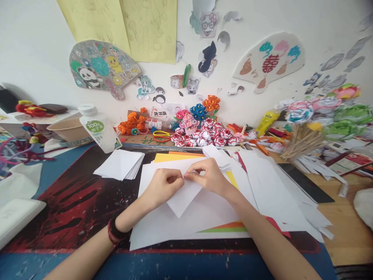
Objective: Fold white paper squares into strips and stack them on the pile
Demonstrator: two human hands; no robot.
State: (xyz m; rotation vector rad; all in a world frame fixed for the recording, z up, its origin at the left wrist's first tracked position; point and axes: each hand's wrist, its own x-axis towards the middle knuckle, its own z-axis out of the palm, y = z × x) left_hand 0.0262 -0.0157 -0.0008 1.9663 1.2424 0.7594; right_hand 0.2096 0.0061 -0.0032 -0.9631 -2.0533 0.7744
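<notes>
Thumb and forefinger of the left hand [163, 186] were pinched together, and so were those of the right hand [211, 173], their tips nearly meeting on the upper part of a small white sheet [182, 202]. The sheet lay between and below the two hands, near the middle of the desk, one corner pointing toward the person; how much of its edge was caught was hidden by the fingers.

From the left, a white plastic object [19, 219] sat at the table's edge. Next, a white bottle [100, 132] with green lettering leaned a little at the back of a dark red and black mat [78, 210]. Just in front of it was a stack of white paper squares [119, 164]. A dark band [116, 231] circled the left wrist. Beneath the hands, a large white sheet [157, 225] covered yellow, orange and green paper. Behind them clustered red-and-white paper flowers [206, 134]. To the right, more white sheets [274, 186] overlapped loosely beside a flat black board [305, 182], and a bunch of pastel paper flowers [300, 112] on tan stems stood behind.
</notes>
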